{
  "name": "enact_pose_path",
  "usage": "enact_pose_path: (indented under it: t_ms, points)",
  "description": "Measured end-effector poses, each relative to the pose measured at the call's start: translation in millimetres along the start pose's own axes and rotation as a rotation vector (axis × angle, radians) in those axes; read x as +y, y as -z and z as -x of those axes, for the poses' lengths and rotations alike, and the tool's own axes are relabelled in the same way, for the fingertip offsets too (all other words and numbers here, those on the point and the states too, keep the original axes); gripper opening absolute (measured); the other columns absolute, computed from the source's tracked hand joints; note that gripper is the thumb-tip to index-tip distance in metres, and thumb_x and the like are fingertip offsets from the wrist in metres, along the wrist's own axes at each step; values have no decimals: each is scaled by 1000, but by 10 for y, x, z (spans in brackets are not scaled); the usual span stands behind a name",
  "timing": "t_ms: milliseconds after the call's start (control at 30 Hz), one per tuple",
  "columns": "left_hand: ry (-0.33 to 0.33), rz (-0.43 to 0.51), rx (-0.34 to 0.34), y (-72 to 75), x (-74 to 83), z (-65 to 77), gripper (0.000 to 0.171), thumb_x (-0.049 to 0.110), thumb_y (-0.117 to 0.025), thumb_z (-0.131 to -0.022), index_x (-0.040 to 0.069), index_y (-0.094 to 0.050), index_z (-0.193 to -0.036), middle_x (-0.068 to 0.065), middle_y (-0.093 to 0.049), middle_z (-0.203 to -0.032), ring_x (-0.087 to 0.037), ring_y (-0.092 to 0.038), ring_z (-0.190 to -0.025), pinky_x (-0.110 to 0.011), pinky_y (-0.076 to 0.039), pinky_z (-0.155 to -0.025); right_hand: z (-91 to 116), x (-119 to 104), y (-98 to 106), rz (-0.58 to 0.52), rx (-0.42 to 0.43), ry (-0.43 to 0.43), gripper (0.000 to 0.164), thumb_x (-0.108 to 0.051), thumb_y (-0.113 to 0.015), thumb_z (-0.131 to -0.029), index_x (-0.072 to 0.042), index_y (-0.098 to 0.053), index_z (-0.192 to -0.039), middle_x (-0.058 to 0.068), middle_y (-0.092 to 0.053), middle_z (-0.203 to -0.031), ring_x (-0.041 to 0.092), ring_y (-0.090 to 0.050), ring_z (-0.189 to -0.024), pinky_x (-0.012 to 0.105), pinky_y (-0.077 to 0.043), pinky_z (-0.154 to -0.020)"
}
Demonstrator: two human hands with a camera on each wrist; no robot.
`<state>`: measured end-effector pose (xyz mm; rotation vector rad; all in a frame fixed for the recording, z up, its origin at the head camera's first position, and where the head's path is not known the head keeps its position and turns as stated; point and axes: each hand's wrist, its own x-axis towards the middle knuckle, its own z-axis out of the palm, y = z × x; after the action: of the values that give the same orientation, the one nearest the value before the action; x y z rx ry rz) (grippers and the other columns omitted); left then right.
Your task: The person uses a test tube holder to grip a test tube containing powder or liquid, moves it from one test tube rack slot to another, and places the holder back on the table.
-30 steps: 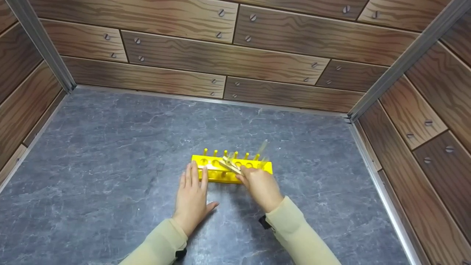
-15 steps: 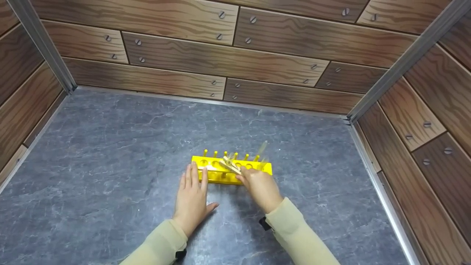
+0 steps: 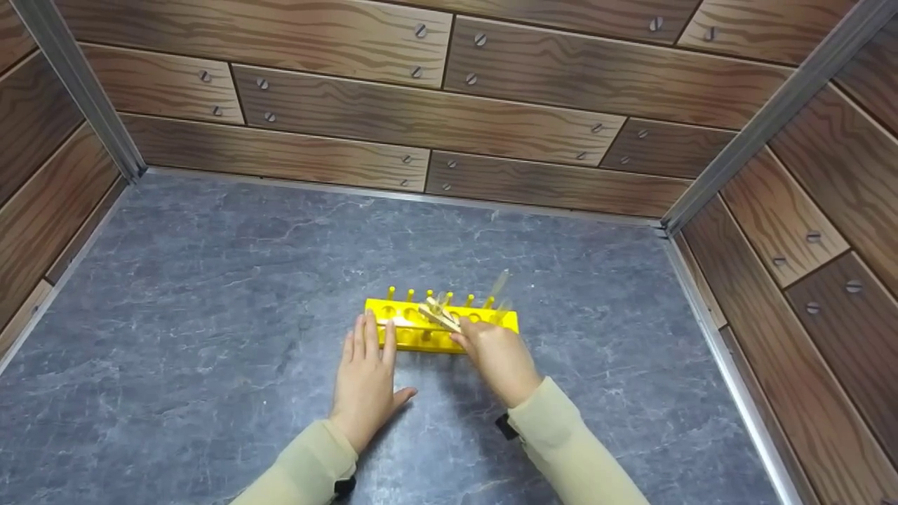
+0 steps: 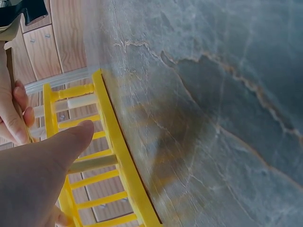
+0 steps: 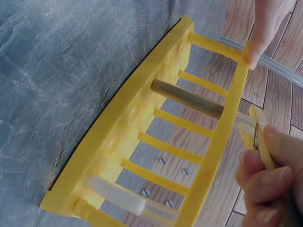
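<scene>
A yellow test tube rack [image 3: 410,338] stands on the floor panel in front of me. My left hand [image 3: 365,389] lies with straight fingers against its left end, thumb spread out. With my right hand [image 3: 501,358] I hold a wooden test tube clamp [image 3: 442,317]; its metal spring shows in the right wrist view. The clamp's front end is at the top of a test tube [image 5: 187,98] with brownish contents, which stands in a middle hole of the rack. At the rack's right end stands a second test tube [image 5: 118,195] with whitish contents.
Several yellow pegs [image 3: 470,301] rise along the rack's back edge, and a clear glass tube [image 3: 500,283] leans at the right rear. Grey marbled flooring [image 3: 245,280] surrounds the rack. Wood-patterned walls [image 3: 351,105] with metal corner strips close off the back and sides.
</scene>
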<state>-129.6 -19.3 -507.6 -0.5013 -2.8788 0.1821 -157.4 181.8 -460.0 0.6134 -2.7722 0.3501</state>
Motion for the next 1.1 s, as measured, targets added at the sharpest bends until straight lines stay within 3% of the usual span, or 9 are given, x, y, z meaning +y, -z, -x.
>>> enact_pose_path:
  t_ms: [700, 1100]
  points:
    - [-6, -36, -9, -13, 3, 11, 106, 76, -52, -73, 0, -30, -144, -34, -23, -144, -43, -25, -134, -47, -27, -107, 26, -14, 77, 45, 32, 32, 32, -28, -62, -89, -3, -69, -107, 10, -70, -86, 22, -66, -69, 32, -54, -56]
    - [-6, -9, -24, 14, 0, -8, 106, 75, -52, -74, -1, -28, -145, -34, -20, -145, -43, -22, -134, -48, -24, -108, 18, -28, 128, 35, 39, 20, 32, -28, -62, -88, -3, -69, -107, 10, -70, -89, 21, -67, -70, 31, -55, -58]
